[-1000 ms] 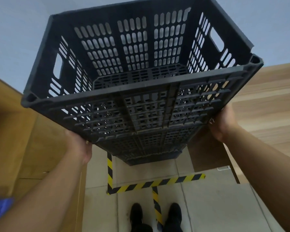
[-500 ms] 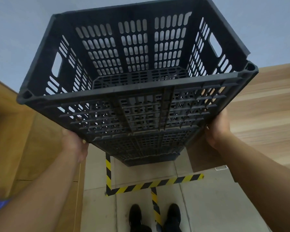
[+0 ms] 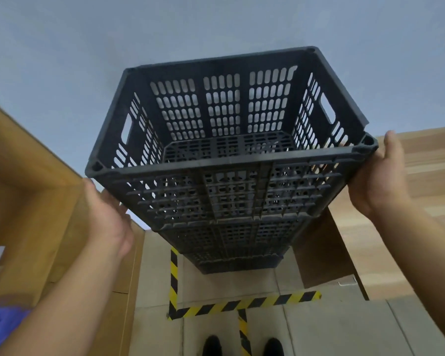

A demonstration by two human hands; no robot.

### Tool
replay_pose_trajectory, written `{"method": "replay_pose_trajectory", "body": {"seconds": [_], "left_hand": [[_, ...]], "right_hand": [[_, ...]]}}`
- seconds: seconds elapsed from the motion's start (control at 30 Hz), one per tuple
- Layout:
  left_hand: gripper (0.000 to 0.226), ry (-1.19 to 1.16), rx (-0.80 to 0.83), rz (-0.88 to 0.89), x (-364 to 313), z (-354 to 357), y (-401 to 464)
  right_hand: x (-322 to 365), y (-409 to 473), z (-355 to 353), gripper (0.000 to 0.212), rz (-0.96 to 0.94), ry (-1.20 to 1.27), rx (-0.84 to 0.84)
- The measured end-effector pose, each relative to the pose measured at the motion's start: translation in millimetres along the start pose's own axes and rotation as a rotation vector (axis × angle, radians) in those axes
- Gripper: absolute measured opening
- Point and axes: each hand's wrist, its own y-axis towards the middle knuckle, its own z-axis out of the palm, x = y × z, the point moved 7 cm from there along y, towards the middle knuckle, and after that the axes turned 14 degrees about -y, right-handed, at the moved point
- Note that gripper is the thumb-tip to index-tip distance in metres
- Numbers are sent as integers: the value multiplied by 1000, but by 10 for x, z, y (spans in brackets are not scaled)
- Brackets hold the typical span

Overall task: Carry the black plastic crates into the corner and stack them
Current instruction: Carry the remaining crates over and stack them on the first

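Note:
A black slotted plastic crate (image 3: 231, 160) sits high in front of me as the top of a stack of black crates (image 3: 239, 260) that runs down to the floor in the corner. My left hand (image 3: 108, 214) is at the top crate's lower left edge, fingers fairly straight; whether it touches is unclear. My right hand (image 3: 380, 176) lies flat against the crate's front right corner, fingers pointing up. Neither hand curls round the crate.
Wooden panels wall in the corner on the left (image 3: 31, 201) and right (image 3: 427, 176), with a grey wall behind. Yellow-black tape (image 3: 242, 304) marks the tiled floor before the stack. My black shoes (image 3: 212, 346) stand at the tape. Something blue (image 3: 0, 327) lies at lower left.
The crate has moved away from me and sits lower in view, on the stack. Both hands have slid from under its sides to its front corners and opened.

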Motion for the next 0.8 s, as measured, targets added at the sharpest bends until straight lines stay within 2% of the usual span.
{"method": "replay_pose_trajectory", "body": {"seconds": [0.1, 0.23, 0.3, 0.5, 0.67, 0.8], "left_hand": [[75, 12, 12, 16, -207, 148, -105], [56, 58, -1, 22, -314, 244, -179], [47, 81, -15, 28, -316, 236, -132], [23, 84, -51, 52, -334, 260, -92], [37, 143, -33, 64, -354, 262, -192], [49, 247, -14, 53, -396, 239, -222]], "right_hand": [[188, -90, 45, 69, -26, -47, 25], [273, -224, 140, 23, -29, -126, -6], [269, -208, 149, 16, -25, -130, -20], [188, -176, 142, 23, -26, -174, -33], [237, -202, 135, 31, -17, -261, -43], [305, -301, 104, 58, 38, -463, -80]]}}
